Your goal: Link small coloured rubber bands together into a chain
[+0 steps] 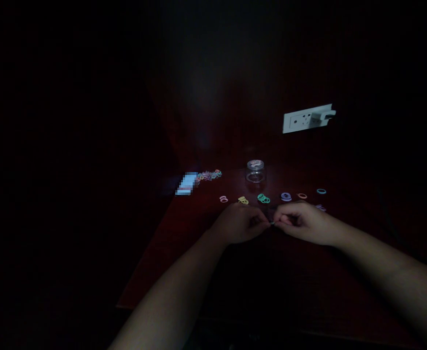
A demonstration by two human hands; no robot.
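My left hand (241,223) and my right hand (304,222) meet over the dark red table, fingertips closed in a pinch. Between them shows a small pale band (272,223), seemingly a hair tie, mostly hidden by the fingers. Just beyond the hands lie little groups of ring-shaped hair ties: pink ones (223,199), yellow ones (243,200), green ones (263,199), blue-violet ones (286,197), an orange group (301,196) and a teal one (321,191). Some purple ties (320,207) are partly covered by my right hand.
A clear lidded jar (255,172) stands toward the back of the table (169,253). At the back left, a heap of mixed hair ties (209,175) lies beside a lit, pixelated phone-like screen (187,183). A wall socket (301,120) holds a white plug (323,115). The surroundings are very dark.
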